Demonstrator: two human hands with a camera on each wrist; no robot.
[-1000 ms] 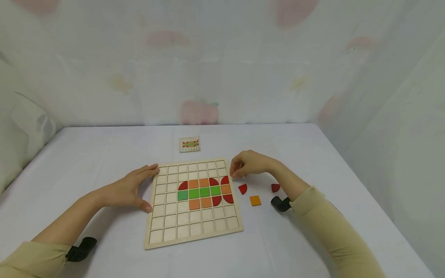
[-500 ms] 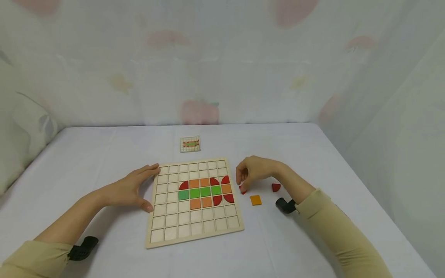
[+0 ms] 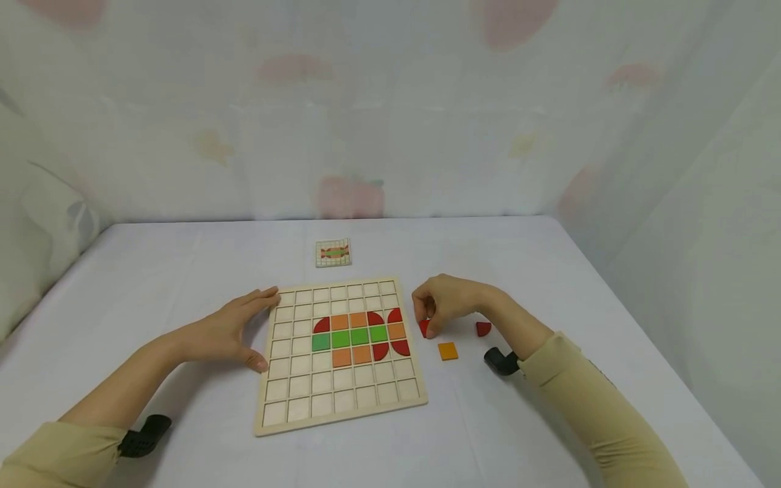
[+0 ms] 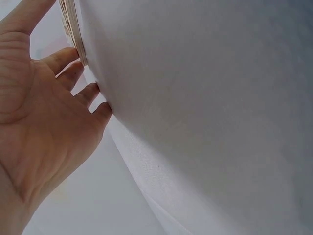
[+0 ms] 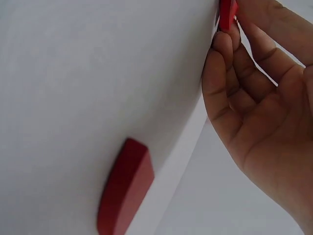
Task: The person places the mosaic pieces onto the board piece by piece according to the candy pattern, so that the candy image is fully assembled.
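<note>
The left hand (image 3: 228,330) lies flat on the tabletop (image 3: 183,271), fingers straight and spread, with fingertips and thumb touching the left edge of the board (image 3: 287,407). The left wrist view shows the same: fingertips (image 4: 73,68) against the board's edge (image 4: 73,29), holding nothing.

To the right of that hand, the board carries a block of tiles: green squares (image 3: 350,337) in a row, orange squares (image 3: 349,321) above and below, red quarter-rounds (image 3: 321,326) at the corners and right end. Beyond the board, farther from both hands, lies a small card (image 3: 333,253).

Just right of the board, the right hand (image 3: 445,303) is curled, its thumb and fingertips pinching a red piece (image 3: 424,327) at the tabletop. The right wrist view shows that piece (image 5: 227,14) clamped at the fingertips. Just below this hand lies an orange square (image 3: 448,350); just to its right, beside the wrist, lies another red piece (image 3: 483,329).
</note>
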